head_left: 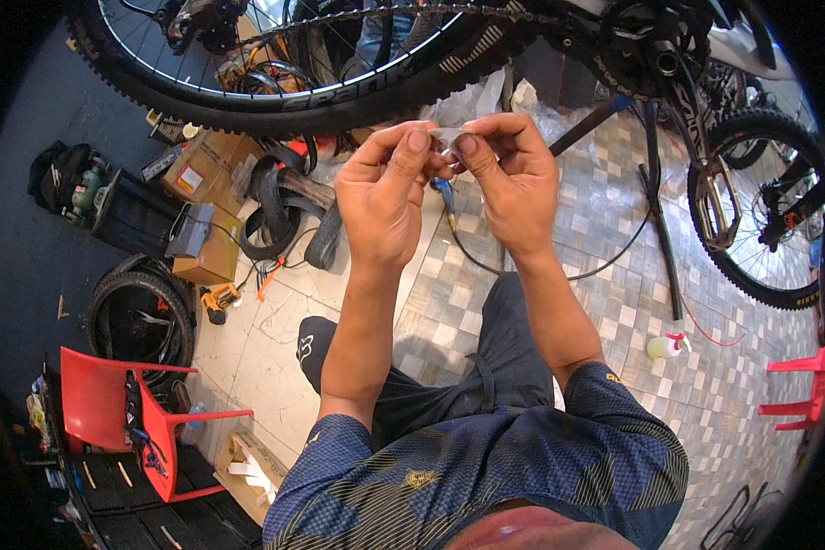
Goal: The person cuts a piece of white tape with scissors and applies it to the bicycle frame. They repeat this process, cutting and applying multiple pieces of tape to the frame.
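Both my hands are raised close together, just below a mountain bike tyre (339, 108). A small, thin, whitish translucent piece (447, 135) spans the gap between my fingertips; its exact kind is too small to make out. My left hand (385, 188) pinches one end between thumb and forefinger. The other end is pinched by my right hand (515, 179) in the same way. Above them, the bike's chain (367, 11) runs toward the crank (666, 62) at the upper right.
A second bike's wheel (765, 211) stands at the right. Left are cardboard boxes (213, 165), loose tyres (142, 316), a red chair (101, 394) and an orange tool (218, 301). A hose (477, 260) crosses the tiled floor. A small bottle (665, 346) stands to the right.
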Demonstrator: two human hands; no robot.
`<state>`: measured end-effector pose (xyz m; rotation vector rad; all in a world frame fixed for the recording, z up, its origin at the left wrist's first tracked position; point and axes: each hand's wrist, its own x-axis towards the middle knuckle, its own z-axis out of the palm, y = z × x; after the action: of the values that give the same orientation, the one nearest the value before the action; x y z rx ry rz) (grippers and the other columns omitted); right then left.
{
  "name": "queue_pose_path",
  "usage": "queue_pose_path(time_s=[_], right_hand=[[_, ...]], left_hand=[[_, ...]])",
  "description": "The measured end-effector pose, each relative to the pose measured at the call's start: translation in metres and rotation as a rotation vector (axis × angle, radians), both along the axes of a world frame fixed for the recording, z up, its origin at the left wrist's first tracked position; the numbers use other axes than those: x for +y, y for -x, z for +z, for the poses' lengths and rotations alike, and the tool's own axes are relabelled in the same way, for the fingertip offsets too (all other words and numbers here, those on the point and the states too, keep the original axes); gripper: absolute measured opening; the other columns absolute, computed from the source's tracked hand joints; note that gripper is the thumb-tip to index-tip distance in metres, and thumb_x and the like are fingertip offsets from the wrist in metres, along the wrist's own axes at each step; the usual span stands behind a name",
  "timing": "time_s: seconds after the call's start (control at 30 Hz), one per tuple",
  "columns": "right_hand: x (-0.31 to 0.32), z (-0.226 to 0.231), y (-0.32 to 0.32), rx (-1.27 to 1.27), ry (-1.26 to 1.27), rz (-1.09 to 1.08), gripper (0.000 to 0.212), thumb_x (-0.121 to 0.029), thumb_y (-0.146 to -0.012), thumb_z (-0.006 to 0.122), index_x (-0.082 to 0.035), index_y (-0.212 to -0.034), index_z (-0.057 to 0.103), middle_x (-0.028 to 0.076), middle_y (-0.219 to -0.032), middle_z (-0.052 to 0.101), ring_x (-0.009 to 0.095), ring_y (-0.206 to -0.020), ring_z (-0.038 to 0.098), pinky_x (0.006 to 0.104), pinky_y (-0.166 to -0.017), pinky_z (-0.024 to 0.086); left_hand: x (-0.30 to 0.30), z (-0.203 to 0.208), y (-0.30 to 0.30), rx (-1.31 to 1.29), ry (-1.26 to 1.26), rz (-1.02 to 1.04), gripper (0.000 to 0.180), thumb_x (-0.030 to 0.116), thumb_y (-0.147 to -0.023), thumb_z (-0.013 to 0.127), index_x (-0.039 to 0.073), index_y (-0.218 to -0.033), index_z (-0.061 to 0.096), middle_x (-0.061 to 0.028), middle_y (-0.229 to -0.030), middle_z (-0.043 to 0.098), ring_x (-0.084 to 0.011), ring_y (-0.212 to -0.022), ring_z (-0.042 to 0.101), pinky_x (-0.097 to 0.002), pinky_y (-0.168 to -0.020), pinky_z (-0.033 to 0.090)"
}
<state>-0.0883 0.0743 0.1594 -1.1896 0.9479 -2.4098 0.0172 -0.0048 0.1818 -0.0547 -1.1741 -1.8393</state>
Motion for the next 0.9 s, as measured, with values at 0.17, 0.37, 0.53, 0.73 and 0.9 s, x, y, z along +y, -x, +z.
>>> queue_pose_path(time_s=[0.17, 0.37, 0.53, 0.73, 0.9], right_hand=[[-0.001, 0.0, -0.002, -0.002, 0.007, -0.02, 0.016, -0.003, -0.094, 0.072, 0.0, -0.106, 0.062, 0.004, -0.101, 0.067, 0.011, -0.097, 0.063, 0.0258, -0.088, 0.051], [0.0, -0.001, -0.003, 0.043, 0.03, -0.064, 0.016, -0.004, -0.094, 0.072, 0.0, -0.106, 0.063, 0.005, -0.101, 0.068, 0.011, -0.097, 0.064, 0.026, -0.087, 0.051], [0.003, -0.001, -0.008, 0.15, 0.055, -0.227, 0.015, -0.005, -0.094, 0.072, 0.0, -0.107, 0.063, 0.006, -0.102, 0.069, 0.012, -0.095, 0.065, 0.0262, -0.086, 0.052], [0.004, -0.003, -0.01, 0.199, 0.031, -0.249, 0.02, -0.001, -0.092, 0.073, -0.001, -0.109, 0.062, 0.006, -0.106, 0.068, 0.011, -0.098, 0.064, 0.0246, -0.087, 0.052], [0.002, -0.003, -0.012, 0.212, 0.023, -0.325, 0.018, -0.007, -0.092, 0.075, -0.002, -0.106, 0.065, 0.005, -0.1, 0.07, 0.01, -0.09, 0.065, 0.0249, -0.08, 0.052]], left_hand=[[-0.001, -0.001, -0.001, 0.008, 0.008, 0.008, 0.018, 0.005, -0.096, 0.069, -0.006, -0.11, 0.068, -0.0122, -0.098, 0.071, -0.0163, -0.082, 0.068, -0.0345, -0.075, 0.059], [0.002, 0.001, -0.001, 0.022, 0.03, 0.029, 0.019, 0.002, -0.095, 0.069, -0.005, -0.112, 0.064, -0.0122, -0.099, 0.069, -0.0175, -0.084, 0.069, -0.0346, -0.077, 0.06], [0.006, 0.0, 0.005, 0.03, 0.143, 0.213, 0.02, -0.001, -0.094, 0.069, -0.004, -0.111, 0.06, -0.0103, -0.096, 0.066, -0.0176, -0.087, 0.069, -0.0343, -0.081, 0.06], [0.016, -0.002, 0.007, -0.021, 0.301, 0.495, 0.023, -0.003, -0.09, 0.074, -0.005, -0.11, 0.062, -0.0102, -0.1, 0.068, -0.014, -0.09, 0.068, -0.0287, -0.08, 0.058], [0.008, -0.006, 0.011, -0.06, 0.521, 0.763, 0.016, -0.003, -0.088, 0.075, -0.003, -0.103, 0.068, -0.0076, -0.097, 0.069, -0.0114, -0.085, 0.067, -0.0258, -0.075, 0.056]])
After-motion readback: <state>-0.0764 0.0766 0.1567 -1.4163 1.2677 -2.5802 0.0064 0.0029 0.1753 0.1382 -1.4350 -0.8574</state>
